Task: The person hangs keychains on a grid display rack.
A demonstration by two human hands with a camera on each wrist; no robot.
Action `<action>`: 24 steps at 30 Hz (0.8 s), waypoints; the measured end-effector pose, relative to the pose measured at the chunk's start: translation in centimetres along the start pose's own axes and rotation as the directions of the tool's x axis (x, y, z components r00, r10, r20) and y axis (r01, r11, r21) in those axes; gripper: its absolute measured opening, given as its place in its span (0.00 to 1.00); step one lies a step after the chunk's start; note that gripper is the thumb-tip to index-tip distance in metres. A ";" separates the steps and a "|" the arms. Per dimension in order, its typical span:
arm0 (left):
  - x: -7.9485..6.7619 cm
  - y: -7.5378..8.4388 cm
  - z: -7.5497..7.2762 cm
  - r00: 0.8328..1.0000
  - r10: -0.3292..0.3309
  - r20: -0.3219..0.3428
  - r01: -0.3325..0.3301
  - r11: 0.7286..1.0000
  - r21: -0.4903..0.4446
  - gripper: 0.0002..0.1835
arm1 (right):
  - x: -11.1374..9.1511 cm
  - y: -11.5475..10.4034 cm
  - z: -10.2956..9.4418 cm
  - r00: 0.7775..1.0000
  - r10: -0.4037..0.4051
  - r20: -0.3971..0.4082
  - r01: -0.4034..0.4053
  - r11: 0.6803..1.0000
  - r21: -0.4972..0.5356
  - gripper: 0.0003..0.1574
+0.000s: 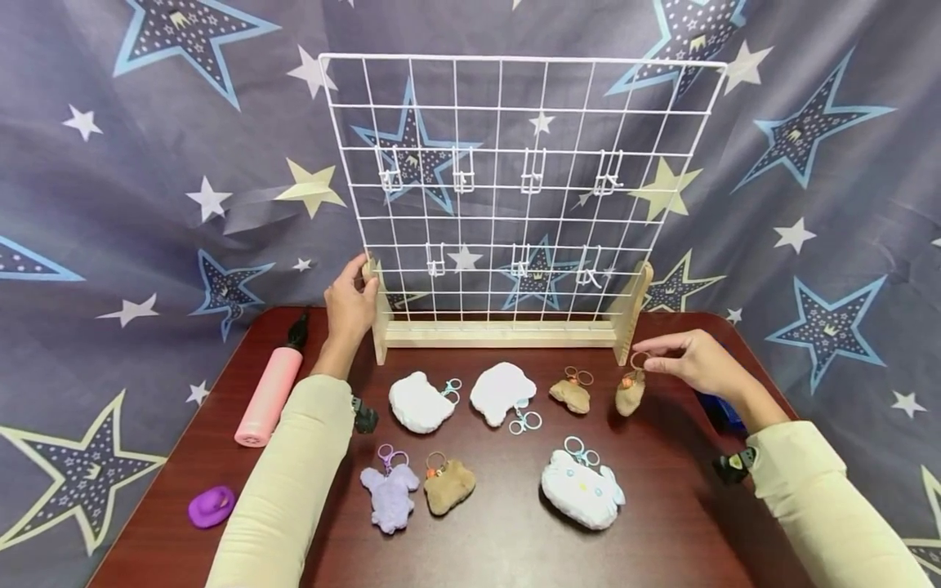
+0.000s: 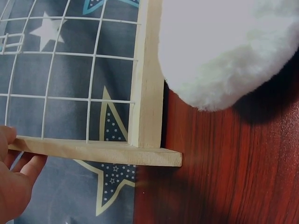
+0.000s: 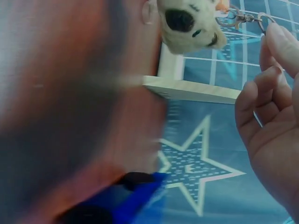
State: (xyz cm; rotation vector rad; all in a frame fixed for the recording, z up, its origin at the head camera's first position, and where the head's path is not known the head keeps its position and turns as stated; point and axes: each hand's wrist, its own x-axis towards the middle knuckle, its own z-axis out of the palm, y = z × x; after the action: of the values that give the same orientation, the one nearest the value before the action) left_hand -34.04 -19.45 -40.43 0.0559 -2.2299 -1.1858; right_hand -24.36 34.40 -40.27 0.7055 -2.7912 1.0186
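My right hand (image 1: pixel 694 359) pinches the metal ring of a small brown plush keychain (image 1: pixel 629 396) between thumb and finger. The toy dangles below the ring; its dark nose shows in the right wrist view, where the other fingers curl loosely. With my left hand (image 1: pixel 350 300) I grip the top of the left wooden foot (image 1: pixel 380 318) of a stand. That stand carries a white wire grid rack (image 1: pixel 500 219), fitted with two rows of white hooks (image 1: pixel 463 173). A second brown plush keychain (image 1: pixel 570 396) lies on the table, left of the dangling one.
On the dark red table (image 1: pixel 507 555) lie two white plush keychains (image 1: pixel 421 403), a purple one (image 1: pixel 390 496), another brown one (image 1: pixel 448 487) and a white one with a face (image 1: pixel 582 488). A pink bottle (image 1: pixel 270 396) and purple hat-shaped item (image 1: pixel 211 507) are left; a blue object (image 1: pixel 720 412) sits right.
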 end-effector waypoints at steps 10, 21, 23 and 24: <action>-0.5 -0.1 -0.1 1.000 -0.005 -0.005 0.005 1.000 0.001 0.23 | 3.0 -3.7 -2.8 0.992 -0.031 -0.121 0.030 0.999 -0.012 0.17; -0.1 -0.1 0.0 1.000 0.004 -0.002 -0.004 1.000 0.002 0.24 | 6.0 -6.6 -4.6 0.975 -0.011 -0.221 0.028 0.997 0.072 0.18; 0.0 -0.1 0.0 1.000 0.002 -0.001 -0.002 1.000 0.003 0.24 | 6.6 -7.0 -4.8 0.972 -0.004 -0.236 0.022 0.997 0.074 0.18; 0.0 -0.1 0.0 1.000 0.002 0.000 -0.002 1.000 0.002 0.24 | 6.8 -7.2 -4.9 0.969 0.006 -0.246 0.013 0.997 0.075 0.18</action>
State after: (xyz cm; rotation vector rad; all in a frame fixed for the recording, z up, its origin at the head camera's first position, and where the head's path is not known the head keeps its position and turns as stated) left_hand -34.05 -19.55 -40.53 0.0549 -2.2302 -1.1826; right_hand -27.56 30.01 -30.66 0.5486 -2.5505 1.1319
